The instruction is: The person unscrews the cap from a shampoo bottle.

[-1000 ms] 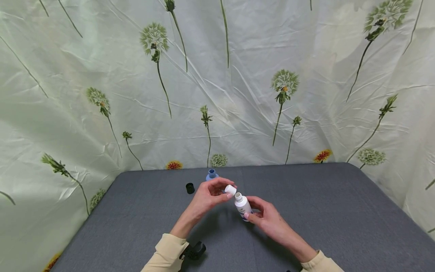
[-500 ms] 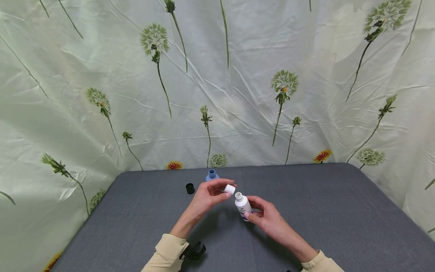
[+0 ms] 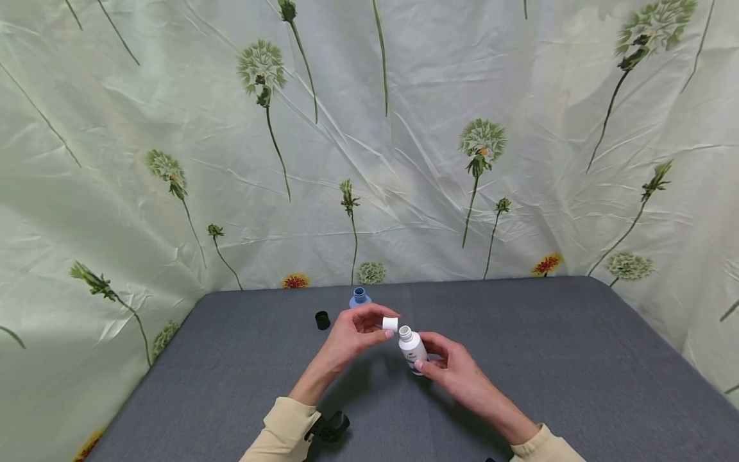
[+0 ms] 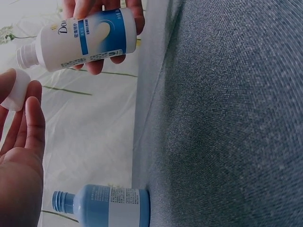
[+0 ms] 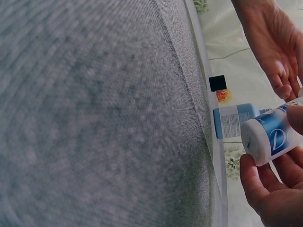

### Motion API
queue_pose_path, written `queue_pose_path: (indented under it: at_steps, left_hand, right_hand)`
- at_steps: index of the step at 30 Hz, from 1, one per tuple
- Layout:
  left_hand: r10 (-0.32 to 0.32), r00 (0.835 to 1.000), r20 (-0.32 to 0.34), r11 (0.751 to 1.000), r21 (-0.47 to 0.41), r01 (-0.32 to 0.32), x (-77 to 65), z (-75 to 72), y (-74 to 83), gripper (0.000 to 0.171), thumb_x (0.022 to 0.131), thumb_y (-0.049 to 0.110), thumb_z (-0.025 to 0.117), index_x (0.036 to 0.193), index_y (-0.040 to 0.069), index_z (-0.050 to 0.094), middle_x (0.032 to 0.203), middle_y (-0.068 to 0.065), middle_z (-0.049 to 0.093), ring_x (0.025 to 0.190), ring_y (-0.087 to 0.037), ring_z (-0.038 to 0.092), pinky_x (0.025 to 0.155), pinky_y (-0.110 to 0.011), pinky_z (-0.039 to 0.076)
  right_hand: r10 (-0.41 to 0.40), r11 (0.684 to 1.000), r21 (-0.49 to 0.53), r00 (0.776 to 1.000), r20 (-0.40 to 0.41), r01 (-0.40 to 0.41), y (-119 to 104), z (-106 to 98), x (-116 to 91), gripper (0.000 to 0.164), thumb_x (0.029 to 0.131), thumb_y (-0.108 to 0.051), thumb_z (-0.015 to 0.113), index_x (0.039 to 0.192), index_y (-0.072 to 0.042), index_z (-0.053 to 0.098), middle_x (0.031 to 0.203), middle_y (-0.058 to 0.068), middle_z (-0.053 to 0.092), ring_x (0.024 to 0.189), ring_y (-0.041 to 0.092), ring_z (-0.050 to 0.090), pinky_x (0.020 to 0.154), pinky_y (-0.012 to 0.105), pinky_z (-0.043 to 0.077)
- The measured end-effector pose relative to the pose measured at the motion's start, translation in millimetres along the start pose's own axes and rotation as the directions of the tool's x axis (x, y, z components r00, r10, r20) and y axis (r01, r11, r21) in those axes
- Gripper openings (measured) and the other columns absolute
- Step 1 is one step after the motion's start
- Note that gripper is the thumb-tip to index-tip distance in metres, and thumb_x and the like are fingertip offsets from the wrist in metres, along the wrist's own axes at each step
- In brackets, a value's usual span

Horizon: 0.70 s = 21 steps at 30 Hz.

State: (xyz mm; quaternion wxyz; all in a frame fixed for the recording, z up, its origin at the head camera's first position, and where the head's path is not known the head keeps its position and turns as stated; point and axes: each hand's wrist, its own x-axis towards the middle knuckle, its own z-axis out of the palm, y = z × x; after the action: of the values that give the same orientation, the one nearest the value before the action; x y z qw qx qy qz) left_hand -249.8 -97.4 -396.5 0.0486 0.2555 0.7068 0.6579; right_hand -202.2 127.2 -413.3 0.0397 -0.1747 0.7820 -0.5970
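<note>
A white bottle [image 3: 412, 348] with a blue-and-white label and a bare threaded neck is held by my right hand [image 3: 456, 372], thumb on the near side and fingers behind. In the left wrist view the bottle [image 4: 85, 40] is off the table, its neck toward the left hand. My left hand [image 3: 356, 333] pinches a white screw cap [image 3: 390, 324] between thumb and fingers. The cap stays apart from the bottle's mouth, just to its left. Behind the left hand stands an uncapped blue bottle [image 3: 359, 296], its lower part hidden in the head view.
A black cap [image 3: 322, 320] lies on the grey cloth-covered table [image 3: 260, 372], left of the blue bottle. A black wrist device [image 3: 331, 427] is on the left forearm. Behind the table hangs a pale curtain [image 3: 416, 192] with dandelion prints.
The white cap has turned in the left fingers, from tilted to about level, and moved slightly left of the bottle's mouth. The right hand and bottle have barely moved.
</note>
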Motion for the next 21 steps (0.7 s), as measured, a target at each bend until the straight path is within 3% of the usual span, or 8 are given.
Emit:
queue_pose_path:
  at_steps: [5, 11, 17, 21]
  left_hand:
    - [-0.023, 1.0, -0.016, 1.0, -0.014, 0.023, -0.6, 0.0, -0.3, 0.03, 0.086, 0.006, 0.075, 0.114, 0.001, 0.067, 0.107, -0.011, 0.066, 0.091, -0.02, 0.064, 0.078, -0.03, 0.053]
    - [-0.04, 0.999, 0.014, 0.999, -0.02, 0.04, -0.7, -0.3, -1.1, 0.035, 0.09, 0.004, 0.071, 0.124, 0.0, 0.063, 0.115, -0.011, 0.064, 0.096, -0.024, 0.064, 0.082, -0.031, 0.053]
    - [-0.033, 0.999, 0.037, 0.999, -0.007, 0.033, -0.3, -0.6, -2.7, 0.034, 0.092, 0.005, 0.069, 0.126, 0.005, 0.065, 0.118, -0.012, 0.063, 0.106, -0.038, 0.062, 0.089, -0.039, 0.052]
    - [-0.038, 0.999, 0.034, 0.999, -0.013, 0.038, -0.2, -0.6, -3.8, 0.032, 0.093, 0.007, 0.069, 0.124, 0.004, 0.066, 0.117, -0.013, 0.063, 0.108, -0.038, 0.062, 0.092, -0.044, 0.051]
  right_hand:
    - [0.001, 1.0, -0.002, 1.0, -0.016, -0.001, 0.1, 0.7, -0.3, 0.044, 0.09, -0.007, 0.072, 0.131, 0.0, 0.057, 0.124, 0.015, 0.061, 0.116, 0.029, 0.057, 0.088, 0.031, 0.051]
    - [0.043, 0.999, -0.003, 0.998, -0.04, -0.043, -2.0, 0.1, -0.1, 0.045, 0.09, -0.01, 0.072, 0.131, -0.001, 0.057, 0.127, 0.015, 0.06, 0.118, 0.03, 0.056, 0.092, 0.042, 0.05]
    - [0.038, 0.999, 0.014, 0.998, -0.044, -0.037, -2.1, -0.3, 0.6, 0.045, 0.09, -0.008, 0.071, 0.131, -0.001, 0.056, 0.128, 0.016, 0.06, 0.119, 0.031, 0.056, 0.092, 0.038, 0.05]
    - [0.045, 0.999, 0.014, 0.997, -0.058, -0.044, -1.8, -0.9, 0.8, 0.044, 0.09, -0.008, 0.072, 0.131, -0.001, 0.057, 0.128, 0.016, 0.06, 0.119, 0.03, 0.057, 0.092, 0.039, 0.05]
